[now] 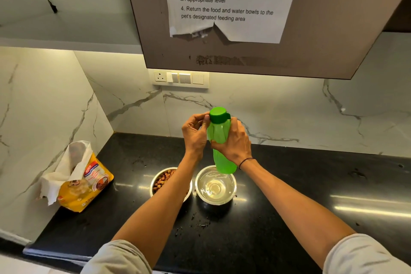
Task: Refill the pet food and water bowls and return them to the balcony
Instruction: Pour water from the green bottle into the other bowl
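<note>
Head view: the water bowl [215, 187] is seen standing on the black counter [311, 184], holding clear water well below its rim; just beside it, to its left, the food bowl [165, 181] is partly hidden by the left forearm, with brown kibble showing inside. Both bowls appear to be thin polished steel; they are judged stiff and light in themselves, though the water bowl is made heavier and prone to slopping by its contents; the rim is judged the place to be gripped, from two opposite sides and kept level; wet steel may be slippery. Above the water bowl a green bottle [220, 140] is held upright; the right hand [233, 142] is clamped round its body, and the left hand [195, 131] is closed at the green cap [219, 115], fingertips on its edge; whether the cap is being tightened or loosened cannot be told. Filling is judged done or nearly so; the carry to the balcony is not yet begun. Farther left, an opened yellow food bag [84, 182] is propped against the marble wall [55, 100]; loose dark crumbs [198, 224] are scattered on the counter; a printed instruction sheet [226, 0] is fixed to the cabinet [322, 40] above.
</note>
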